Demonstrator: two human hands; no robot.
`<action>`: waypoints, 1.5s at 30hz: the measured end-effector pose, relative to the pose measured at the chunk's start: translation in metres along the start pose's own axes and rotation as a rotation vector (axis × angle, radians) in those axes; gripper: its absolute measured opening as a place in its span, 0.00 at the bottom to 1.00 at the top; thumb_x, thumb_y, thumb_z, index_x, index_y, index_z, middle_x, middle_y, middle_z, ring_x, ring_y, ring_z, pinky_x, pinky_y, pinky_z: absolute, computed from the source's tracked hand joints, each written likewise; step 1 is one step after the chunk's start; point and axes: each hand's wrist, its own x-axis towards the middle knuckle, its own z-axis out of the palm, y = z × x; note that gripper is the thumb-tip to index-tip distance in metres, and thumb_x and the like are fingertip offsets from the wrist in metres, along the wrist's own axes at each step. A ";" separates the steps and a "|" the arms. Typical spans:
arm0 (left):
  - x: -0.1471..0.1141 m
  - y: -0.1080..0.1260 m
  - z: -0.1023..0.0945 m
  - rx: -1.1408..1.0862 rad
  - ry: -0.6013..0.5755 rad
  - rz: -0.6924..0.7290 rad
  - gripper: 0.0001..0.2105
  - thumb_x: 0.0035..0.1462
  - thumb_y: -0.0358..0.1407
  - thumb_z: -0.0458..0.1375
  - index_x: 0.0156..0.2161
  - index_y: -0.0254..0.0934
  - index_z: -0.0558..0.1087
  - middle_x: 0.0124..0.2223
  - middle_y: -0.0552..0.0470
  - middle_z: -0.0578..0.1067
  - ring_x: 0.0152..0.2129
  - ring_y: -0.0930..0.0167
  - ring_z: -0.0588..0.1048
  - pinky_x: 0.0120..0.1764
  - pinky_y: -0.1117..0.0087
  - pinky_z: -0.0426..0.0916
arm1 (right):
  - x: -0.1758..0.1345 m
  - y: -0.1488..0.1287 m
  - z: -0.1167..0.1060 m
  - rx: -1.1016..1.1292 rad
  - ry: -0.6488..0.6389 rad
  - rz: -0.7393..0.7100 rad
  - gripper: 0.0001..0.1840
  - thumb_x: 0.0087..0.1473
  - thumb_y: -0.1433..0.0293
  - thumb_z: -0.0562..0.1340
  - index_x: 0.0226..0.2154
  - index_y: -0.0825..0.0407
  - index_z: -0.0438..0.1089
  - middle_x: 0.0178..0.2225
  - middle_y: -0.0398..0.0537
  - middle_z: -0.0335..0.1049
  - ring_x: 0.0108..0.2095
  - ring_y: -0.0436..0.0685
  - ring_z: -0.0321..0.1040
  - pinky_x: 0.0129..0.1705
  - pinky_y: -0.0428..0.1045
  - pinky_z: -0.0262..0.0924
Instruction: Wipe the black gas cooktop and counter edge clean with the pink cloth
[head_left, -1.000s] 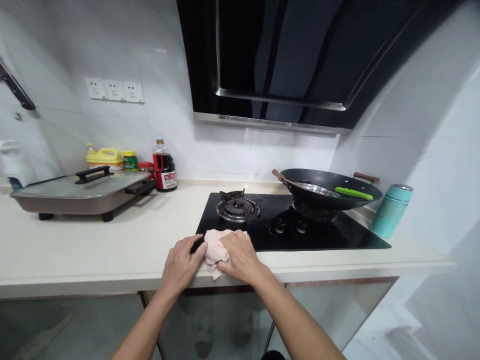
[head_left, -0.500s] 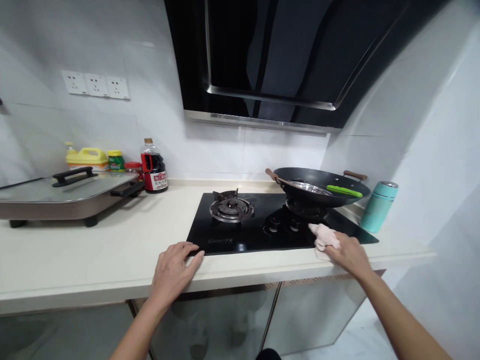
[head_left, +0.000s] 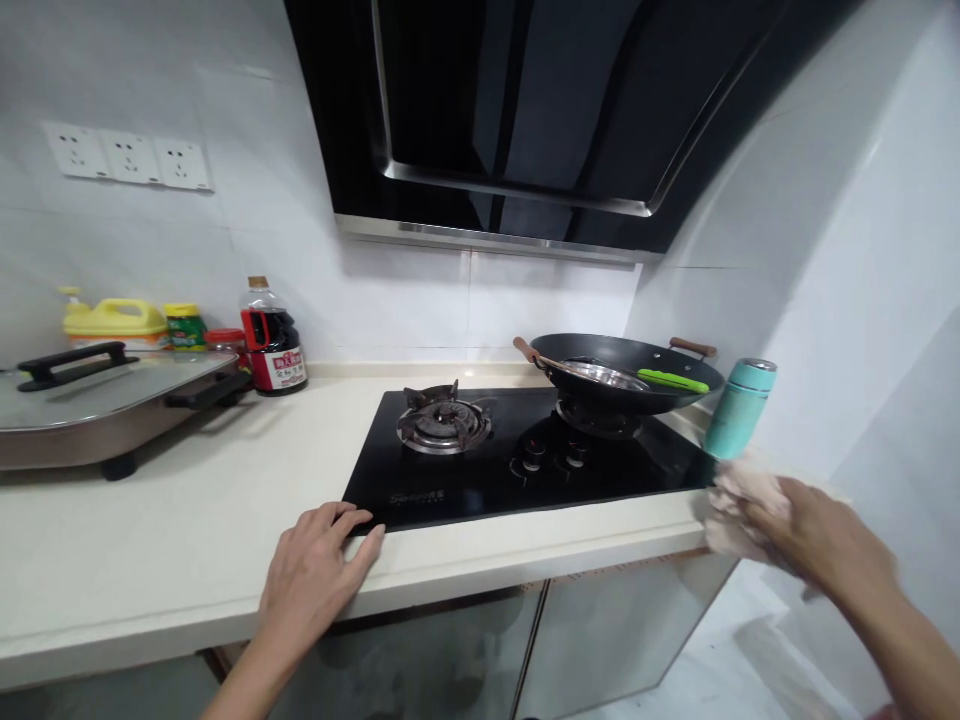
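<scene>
"What's on your far left?"

"I see the pan (head_left: 150, 415) beyond and left of the left hand's (head_left: 319, 570) fingertips. Those fingers lie close together, thumb apart, at the stove's (head_left: 442, 508) near corner, probably bracing me."

"And between the hands?"

"The wok (head_left: 517, 348), farther off than either hand's fingers, on the right burner (head_left: 600, 420), which bears its weight."

"Right side?"

"Flask (head_left: 739, 412) just past the fingers. The right hand (head_left: 817, 535) grips the cloth (head_left: 739, 510), bunched, likely for firmer hold; blur hides finger spacing, and I can't tell whether it touches the counter (head_left: 225, 520)."
</scene>
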 end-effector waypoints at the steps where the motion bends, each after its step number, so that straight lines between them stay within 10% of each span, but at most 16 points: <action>1: 0.000 0.000 -0.001 0.000 -0.001 -0.005 0.18 0.63 0.51 0.53 0.41 0.44 0.80 0.46 0.48 0.80 0.45 0.59 0.76 0.46 0.58 0.67 | 0.015 -0.018 0.007 -0.044 0.026 -0.009 0.29 0.57 0.43 0.54 0.47 0.44 0.74 0.50 0.66 0.71 0.46 0.76 0.71 0.40 0.65 0.64; 6: 0.000 0.003 -0.003 -0.004 0.006 -0.006 0.17 0.63 0.51 0.53 0.41 0.44 0.80 0.46 0.49 0.80 0.45 0.60 0.76 0.46 0.59 0.68 | 0.075 -0.080 0.057 -0.043 -0.043 -0.075 0.39 0.60 0.42 0.52 0.65 0.44 0.63 0.68 0.57 0.57 0.64 0.76 0.57 0.59 0.73 0.55; 10: 0.000 0.004 -0.002 0.021 0.015 -0.003 0.18 0.63 0.51 0.52 0.41 0.43 0.79 0.45 0.49 0.79 0.44 0.60 0.76 0.46 0.58 0.68 | 0.076 -0.084 0.081 0.020 -0.064 -0.094 0.35 0.61 0.45 0.53 0.62 0.45 0.69 0.65 0.56 0.62 0.62 0.73 0.59 0.62 0.70 0.53; 15: 0.000 0.002 0.000 0.031 0.000 -0.001 0.19 0.64 0.52 0.52 0.43 0.42 0.79 0.46 0.48 0.79 0.45 0.58 0.76 0.46 0.57 0.68 | 0.008 -0.113 0.077 0.068 0.110 -0.348 0.26 0.62 0.53 0.55 0.52 0.49 0.75 0.56 0.55 0.70 0.56 0.67 0.65 0.56 0.59 0.58; 19: 0.001 0.004 -0.001 0.049 -0.008 -0.012 0.20 0.63 0.52 0.51 0.42 0.43 0.80 0.47 0.48 0.79 0.46 0.57 0.76 0.46 0.56 0.68 | -0.076 -0.192 0.064 0.152 0.191 -0.553 0.18 0.60 0.58 0.61 0.50 0.46 0.75 0.53 0.54 0.70 0.51 0.66 0.63 0.50 0.59 0.56; 25: 0.002 0.004 -0.004 0.035 -0.026 -0.018 0.21 0.63 0.54 0.50 0.41 0.43 0.80 0.46 0.48 0.80 0.45 0.58 0.76 0.46 0.57 0.68 | -0.163 -0.337 0.047 0.468 0.044 -0.807 0.17 0.55 0.55 0.70 0.43 0.46 0.74 0.46 0.49 0.70 0.46 0.63 0.60 0.49 0.58 0.51; 29: 0.001 0.000 -0.004 0.036 -0.050 -0.014 0.22 0.65 0.54 0.49 0.42 0.44 0.80 0.47 0.50 0.80 0.46 0.59 0.76 0.47 0.57 0.68 | -0.175 -0.372 0.044 0.505 -0.004 -0.948 0.21 0.54 0.50 0.70 0.42 0.46 0.73 0.44 0.46 0.69 0.46 0.61 0.59 0.50 0.58 0.51; 33: 0.000 -0.003 -0.003 0.035 -0.051 -0.021 0.22 0.65 0.54 0.49 0.42 0.45 0.80 0.49 0.50 0.80 0.48 0.59 0.76 0.47 0.58 0.67 | -0.146 -0.322 0.049 0.471 0.001 -0.873 0.17 0.54 0.57 0.71 0.44 0.45 0.74 0.47 0.46 0.71 0.46 0.61 0.60 0.49 0.56 0.51; 45: 0.001 -0.001 -0.003 0.000 -0.044 -0.013 0.24 0.65 0.57 0.48 0.42 0.43 0.80 0.48 0.48 0.80 0.49 0.58 0.76 0.49 0.56 0.67 | 0.011 -0.036 0.060 -0.017 0.160 -0.104 0.25 0.62 0.53 0.54 0.50 0.49 0.75 0.48 0.56 0.72 0.46 0.66 0.67 0.45 0.56 0.60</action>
